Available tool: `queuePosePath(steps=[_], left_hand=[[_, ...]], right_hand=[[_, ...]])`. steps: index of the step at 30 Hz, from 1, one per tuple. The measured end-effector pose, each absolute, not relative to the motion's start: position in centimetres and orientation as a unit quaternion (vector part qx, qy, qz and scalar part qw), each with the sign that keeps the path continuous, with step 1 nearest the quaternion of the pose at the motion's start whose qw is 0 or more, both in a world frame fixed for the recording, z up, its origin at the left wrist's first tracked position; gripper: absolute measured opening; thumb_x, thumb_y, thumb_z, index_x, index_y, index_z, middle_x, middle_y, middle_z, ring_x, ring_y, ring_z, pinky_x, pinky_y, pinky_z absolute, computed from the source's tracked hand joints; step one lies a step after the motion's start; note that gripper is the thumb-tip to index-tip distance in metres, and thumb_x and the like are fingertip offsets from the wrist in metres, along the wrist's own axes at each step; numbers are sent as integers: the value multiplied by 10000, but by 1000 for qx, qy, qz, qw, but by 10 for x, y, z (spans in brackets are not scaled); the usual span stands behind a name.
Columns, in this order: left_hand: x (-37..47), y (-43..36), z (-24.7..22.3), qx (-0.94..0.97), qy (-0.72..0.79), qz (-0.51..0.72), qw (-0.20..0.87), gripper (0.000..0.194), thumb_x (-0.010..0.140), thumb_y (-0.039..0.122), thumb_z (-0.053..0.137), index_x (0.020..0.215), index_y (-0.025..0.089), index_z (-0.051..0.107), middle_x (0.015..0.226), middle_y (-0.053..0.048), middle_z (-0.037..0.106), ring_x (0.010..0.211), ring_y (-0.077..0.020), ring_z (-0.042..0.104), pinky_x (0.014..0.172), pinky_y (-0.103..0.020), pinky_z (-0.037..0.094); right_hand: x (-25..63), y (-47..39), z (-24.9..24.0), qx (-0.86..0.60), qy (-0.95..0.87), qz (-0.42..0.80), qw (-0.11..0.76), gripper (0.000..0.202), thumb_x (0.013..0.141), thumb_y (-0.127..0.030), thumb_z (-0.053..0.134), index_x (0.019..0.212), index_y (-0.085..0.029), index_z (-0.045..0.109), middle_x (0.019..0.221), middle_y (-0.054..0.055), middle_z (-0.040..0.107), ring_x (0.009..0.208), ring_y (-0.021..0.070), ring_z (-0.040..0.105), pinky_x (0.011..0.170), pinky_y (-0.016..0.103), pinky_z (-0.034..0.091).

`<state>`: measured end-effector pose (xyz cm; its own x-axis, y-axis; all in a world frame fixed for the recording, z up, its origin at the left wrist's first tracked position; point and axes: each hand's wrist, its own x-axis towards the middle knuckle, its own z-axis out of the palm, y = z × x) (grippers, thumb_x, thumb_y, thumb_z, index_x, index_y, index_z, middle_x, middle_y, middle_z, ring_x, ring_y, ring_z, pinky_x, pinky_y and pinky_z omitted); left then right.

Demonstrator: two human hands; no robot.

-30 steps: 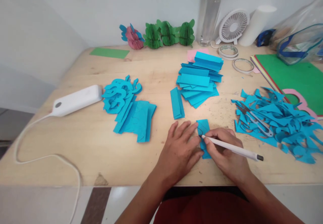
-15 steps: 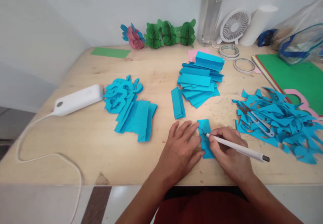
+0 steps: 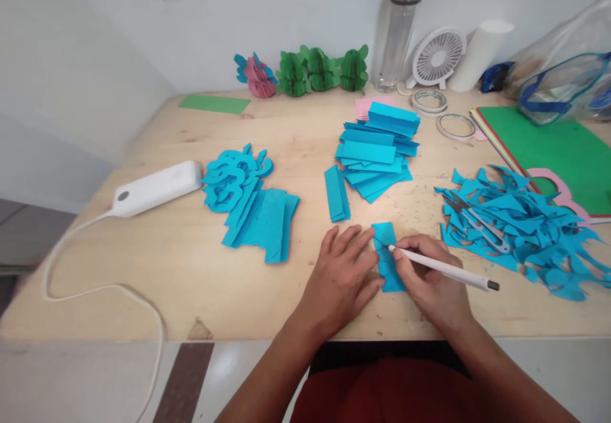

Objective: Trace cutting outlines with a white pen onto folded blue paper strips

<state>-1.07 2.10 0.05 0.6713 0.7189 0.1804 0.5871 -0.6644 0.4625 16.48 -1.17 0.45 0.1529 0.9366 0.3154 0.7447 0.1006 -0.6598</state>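
Note:
A small blue paper piece (image 3: 392, 277) with dark curved lines on it lies near the table's front edge. My left hand (image 3: 341, 280) rests flat with fingers spread, its fingertips on the paper's left edge. In my right hand (image 3: 434, 283) is a white pen (image 3: 449, 270), its tip touching the paper's upper part. Just behind my left hand sits a folded blue strip (image 3: 337, 194). Farther back is a pile of folded blue papers (image 3: 370, 151). Cut-out blue shapes (image 3: 233, 175) lie at the left, against more folded blue pieces (image 3: 272, 222).
Blue scraps (image 3: 534, 219) with a craft knife (image 3: 482, 226) on them lie right. Green sheets (image 3: 548, 149), tape rolls (image 3: 456, 126), a fan (image 3: 438, 57), a bottle (image 3: 397, 41) and paper figures (image 3: 321, 70) stand or lie behind. A white corded device (image 3: 157, 187) is at left.
The camera view has shifted slightly. The pen tip has moved a little on the paper, while my left hand keeps its place at the paper's left edge.

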Motion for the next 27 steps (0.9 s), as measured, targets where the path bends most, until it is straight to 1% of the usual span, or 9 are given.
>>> queuePosePath(steps=[4, 9, 14, 18, 27], left_hand=[[-11, 21, -1, 894, 364, 179, 188, 172, 911, 331, 564, 1020, 209, 616, 1442, -74, 500, 1370, -284, 378, 1164, -563, 228], [-10, 20, -2, 896, 362, 185, 178, 196, 892, 322, 594, 1054, 213, 614, 1423, -86, 515, 1363, -281, 386, 1158, -561, 239], [-9, 20, -1, 895, 362, 184, 183, 228, 887, 335, 604, 1078, 209, 603, 1416, -85, 521, 1362, -283, 387, 1156, -556, 243], [-9, 20, -1, 897, 360, 183, 178, 243, 893, 346, 598, 1087, 199, 600, 1425, -87, 513, 1360, -285, 387, 1156, -553, 242], [-9, 20, -2, 894, 363, 186, 184, 233, 891, 347, 604, 1071, 199, 602, 1429, -79, 512, 1361, -280, 386, 1155, -544, 241]], right_hand=[[166, -12, 7, -661, -630, 134, 385, 119, 858, -290, 544, 776, -234, 610, 742, 3, 700, 708, 180, 641, 705, 339, 468], [167, -17, 12, -663, -614, 178, 389, 134, 859, -316, 547, 786, -228, 618, 744, 6, 690, 701, 177, 635, 645, 305, 476], [168, -29, 12, -662, -612, 202, 384, 128, 861, -322, 555, 818, -227, 630, 797, 22, 702, 748, 190, 650, 661, 307, 494], [168, -36, 9, -663, -612, 200, 381, 133, 862, -328, 561, 813, -225, 631, 784, 22, 701, 745, 191, 650, 653, 306, 494], [169, -36, 6, -652, -617, 203, 391, 114, 856, -311, 569, 816, -228, 636, 792, 25, 705, 773, 201, 646, 688, 329, 495]])
